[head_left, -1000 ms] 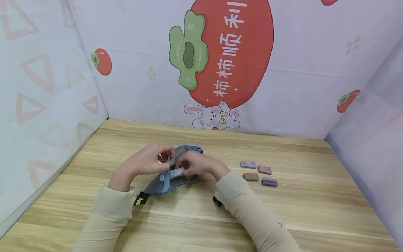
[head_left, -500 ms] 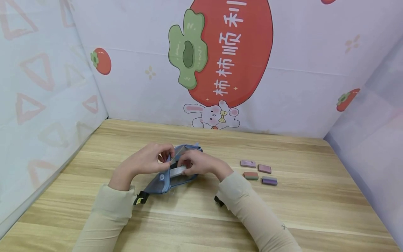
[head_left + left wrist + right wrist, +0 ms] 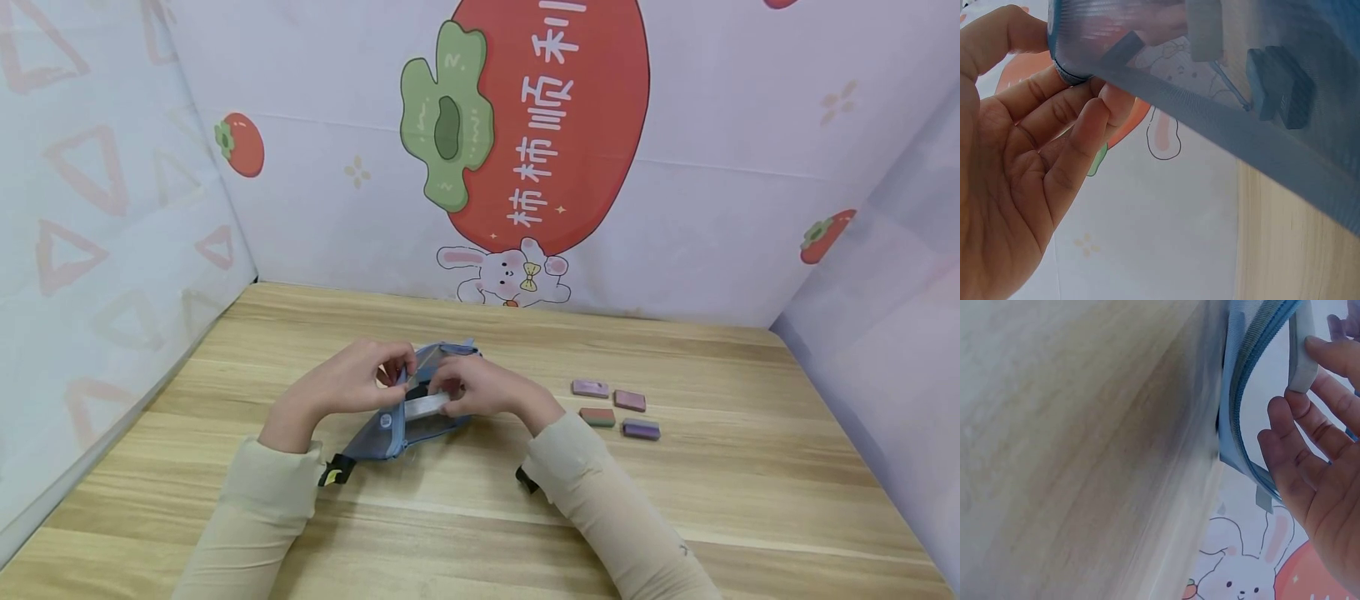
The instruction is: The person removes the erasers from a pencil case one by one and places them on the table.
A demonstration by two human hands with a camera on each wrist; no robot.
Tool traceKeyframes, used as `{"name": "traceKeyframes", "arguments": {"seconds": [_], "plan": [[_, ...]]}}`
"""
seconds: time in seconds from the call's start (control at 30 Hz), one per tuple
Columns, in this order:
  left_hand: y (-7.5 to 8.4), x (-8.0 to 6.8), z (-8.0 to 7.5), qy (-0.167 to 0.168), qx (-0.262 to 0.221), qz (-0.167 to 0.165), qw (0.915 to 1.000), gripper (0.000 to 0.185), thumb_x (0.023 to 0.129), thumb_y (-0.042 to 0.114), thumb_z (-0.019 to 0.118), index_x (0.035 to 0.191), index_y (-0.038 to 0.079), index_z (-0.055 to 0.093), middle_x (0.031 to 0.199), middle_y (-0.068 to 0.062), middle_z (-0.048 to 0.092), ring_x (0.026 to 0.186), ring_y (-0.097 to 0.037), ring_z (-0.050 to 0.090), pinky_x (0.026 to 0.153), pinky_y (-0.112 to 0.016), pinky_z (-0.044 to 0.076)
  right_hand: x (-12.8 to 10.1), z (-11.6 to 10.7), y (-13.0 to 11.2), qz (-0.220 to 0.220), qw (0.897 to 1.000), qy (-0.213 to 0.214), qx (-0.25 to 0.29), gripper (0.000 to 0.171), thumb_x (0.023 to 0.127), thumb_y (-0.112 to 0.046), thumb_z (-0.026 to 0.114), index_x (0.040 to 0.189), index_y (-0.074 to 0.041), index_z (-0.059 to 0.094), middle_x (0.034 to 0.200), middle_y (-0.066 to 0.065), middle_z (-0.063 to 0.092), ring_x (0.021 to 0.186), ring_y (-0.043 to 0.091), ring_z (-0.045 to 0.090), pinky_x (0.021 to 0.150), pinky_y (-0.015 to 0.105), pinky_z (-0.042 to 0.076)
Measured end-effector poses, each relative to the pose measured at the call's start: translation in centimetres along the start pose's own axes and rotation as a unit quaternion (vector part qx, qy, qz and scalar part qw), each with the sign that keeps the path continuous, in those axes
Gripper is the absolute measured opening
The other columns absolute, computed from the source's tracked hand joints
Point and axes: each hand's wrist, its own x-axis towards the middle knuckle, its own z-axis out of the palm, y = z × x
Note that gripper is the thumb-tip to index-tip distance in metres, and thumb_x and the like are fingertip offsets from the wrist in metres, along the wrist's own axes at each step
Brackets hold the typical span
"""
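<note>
A blue mesh zip pouch (image 3: 397, 421) lies in the middle of the wooden table (image 3: 480, 517). My left hand (image 3: 352, 385) pinches the pouch's upper edge by the zip; in the left wrist view its fingers (image 3: 1079, 106) curl round the blue rim (image 3: 1210, 112). My right hand (image 3: 468, 390) holds a flat white-grey piece (image 3: 426, 407) at the pouch's mouth. The right wrist view shows that piece (image 3: 1302, 353) under my fingertips (image 3: 1329, 353), beside the open zip edge (image 3: 1254, 381). Dark shapes show through the mesh (image 3: 1279, 84).
Several small flat rectangular blocks, purple, pink and green-red, lie to the right of the pouch (image 3: 615, 410). Printed fabric walls close in the table on the left (image 3: 105, 250), at the back (image 3: 525, 150) and on the right (image 3: 885, 317).
My right hand has drawn slightly to the right with the white-grey piece at the pouch's mouth. The left hand keeps its hold on the pouch's edge.
</note>
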Motion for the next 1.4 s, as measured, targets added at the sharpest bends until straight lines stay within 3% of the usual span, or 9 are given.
{"name": "traceKeyframes", "arguments": {"seconds": [0.6, 0.9, 1.27, 1.4], "plan": [[0.2, -0.1, 0.1, -0.001, -0.001, 0.0, 1.0, 0.015, 0.081, 0.012, 0.063, 0.094, 0.016, 0.062, 0.079, 0.007, 0.063, 0.072, -0.005, 0.059, 0.069, -0.026, 0.052, -1.5, -0.3, 0.0, 0.001, 1.0, 0.021, 0.011, 0.019, 0.088, -0.012, 0.07, 0.107, -0.013, 0.071, 0.096, 0.0, 0.057, 0.09, 0.016, 0.053, 0.078, 0.026, 0.045], [0.3, -0.1, 0.0, 0.001, 0.004, 0.001, 1.0, 0.014, 0.081, 0.013, 0.064, 0.095, 0.017, 0.062, 0.08, 0.008, 0.063, 0.072, -0.006, 0.059, 0.068, -0.026, 0.052, -2.6, -0.5, -0.3, 0.005, 0.999, 0.038, 0.03, 0.021, 0.087, -0.009, 0.069, 0.108, -0.01, 0.071, 0.101, 0.002, 0.059, 0.093, 0.018, 0.054, 0.086, 0.04, 0.051], [0.3, -0.1, 0.0, 0.002, 0.0, 0.002, 1.0, 0.014, 0.081, 0.012, 0.064, 0.095, 0.016, 0.062, 0.079, 0.008, 0.064, 0.072, -0.005, 0.059, 0.069, -0.025, 0.053, -3.5, -0.5, 0.3, 0.007, 0.997, 0.048, 0.052, 0.021, 0.087, -0.008, 0.069, 0.107, -0.011, 0.071, 0.102, 0.002, 0.06, 0.094, 0.021, 0.056, 0.09, 0.049, 0.051], [0.3, -0.1, 0.0, 0.002, -0.001, 0.004, 1.0, 0.014, 0.081, 0.012, 0.064, 0.095, 0.014, 0.063, 0.079, 0.008, 0.064, 0.071, -0.005, 0.059, 0.068, -0.025, 0.053, -4.0, -0.6, 0.3, 0.008, 0.997, 0.058, 0.052, 0.02, 0.087, -0.008, 0.069, 0.106, -0.012, 0.071, 0.1, 0.001, 0.06, 0.093, 0.019, 0.056, 0.092, 0.047, 0.051]]}}
